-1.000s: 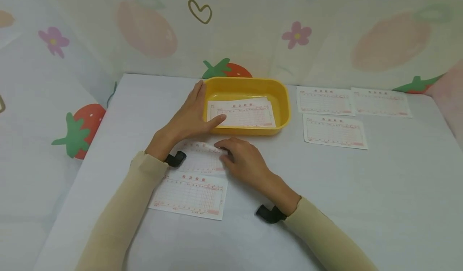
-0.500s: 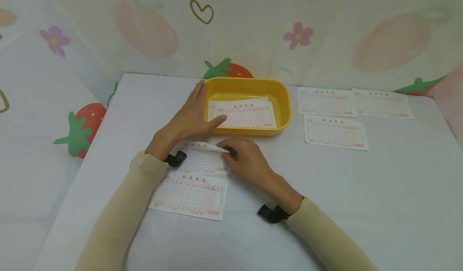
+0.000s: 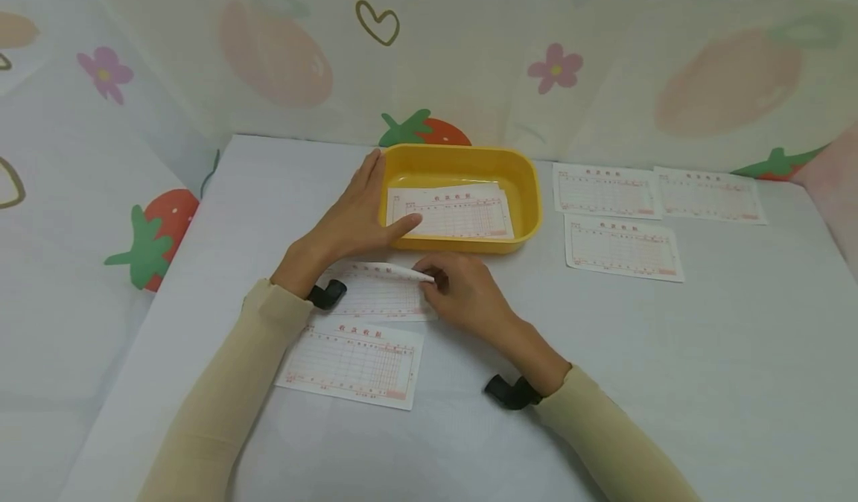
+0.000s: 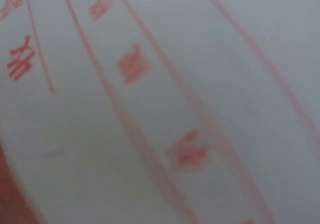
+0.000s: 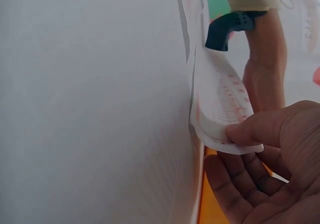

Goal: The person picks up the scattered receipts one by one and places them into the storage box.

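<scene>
A yellow plastic tray (image 3: 529, 211) holds a small stack of receipt slips (image 3: 459, 215) printed in red. My left hand (image 3: 348, 215) rests along the tray's left side, fingers straight at the rim and thumb stretched over the front edge. Just in front of the tray, my right hand (image 3: 472, 290) pinches the right end of a receipt slip (image 3: 385, 269) between thumb and fingers, its far edge lifted and curving. In the right wrist view the thumb lies on top of this bent slip (image 5: 222, 96). Red-lined paper (image 4: 165, 104) fills the left wrist view, blurred and close.
Another receipt slip (image 3: 351, 364) lies flat nearer to me, below the pinched one. Several more lie to the right of the tray, among them a nearer slip (image 3: 623, 247). Behind the white table (image 3: 670, 383) hangs a curtain (image 3: 469, 62) printed with strawberries and flowers.
My right hand has shifted slightly to the right, and the receipt slip in its pinch has moved with it, its far edge lifting more. The left hand keeps its place on the tray.
</scene>
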Demonstrator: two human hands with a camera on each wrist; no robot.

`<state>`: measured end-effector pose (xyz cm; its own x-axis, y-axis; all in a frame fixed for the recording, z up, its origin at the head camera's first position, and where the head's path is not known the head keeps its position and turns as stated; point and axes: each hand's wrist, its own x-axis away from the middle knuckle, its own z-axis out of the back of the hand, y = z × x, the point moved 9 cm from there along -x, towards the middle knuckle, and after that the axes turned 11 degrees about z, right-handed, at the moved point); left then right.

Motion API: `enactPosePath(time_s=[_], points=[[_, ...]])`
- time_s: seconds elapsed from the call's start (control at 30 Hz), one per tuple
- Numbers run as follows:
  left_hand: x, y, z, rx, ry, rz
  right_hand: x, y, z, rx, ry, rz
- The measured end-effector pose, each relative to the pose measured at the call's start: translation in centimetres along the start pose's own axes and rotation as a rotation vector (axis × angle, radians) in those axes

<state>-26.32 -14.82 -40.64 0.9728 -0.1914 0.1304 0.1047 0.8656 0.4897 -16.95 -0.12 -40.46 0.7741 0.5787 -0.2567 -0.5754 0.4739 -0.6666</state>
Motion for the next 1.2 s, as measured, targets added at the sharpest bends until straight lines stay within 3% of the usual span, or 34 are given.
enactPosePath(time_s=[0.3, 0.8, 1.2], points=[[0.0, 0.1, 0.0, 0.004, -0.007, 0.004, 0.2, -0.1, 0.6, 0.000, -0.017, -0.025], [0.0, 0.0, -0.1, -0.001, 0.000, -0.002, 0.6, -0.6, 2.4, -0.073, 0.038, -0.015], [0.0, 0.0, -0.1, 0.006, -0.014, 0.007, 1.1, -0.5, 4.1, -0.118, 0.013, -0.074]])
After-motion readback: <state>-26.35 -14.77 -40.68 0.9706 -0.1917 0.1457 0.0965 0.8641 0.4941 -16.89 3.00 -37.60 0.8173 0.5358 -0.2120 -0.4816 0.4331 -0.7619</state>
